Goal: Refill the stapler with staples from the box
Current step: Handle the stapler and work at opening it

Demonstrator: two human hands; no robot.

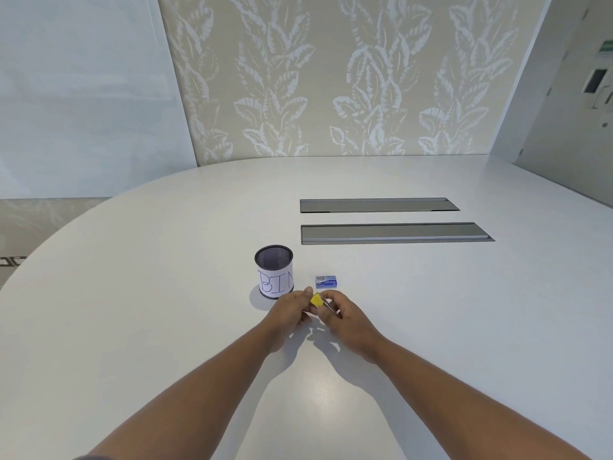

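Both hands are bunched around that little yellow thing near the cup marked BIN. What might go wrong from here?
The small yellow stapler is held off the white table between the left hand and right hand; a slipping grip could drop it. A thin metal part juts out by the right fingers, so a pinch seems possible. The small blue staple box lies beside the black mesh cup; a careless reach might knock either.

Only readable bit: "BIN" handwritten on the white paper label [276,280] wrapped round the mesh cup [274,257]. Print on the little blue box [326,282] too blurry.
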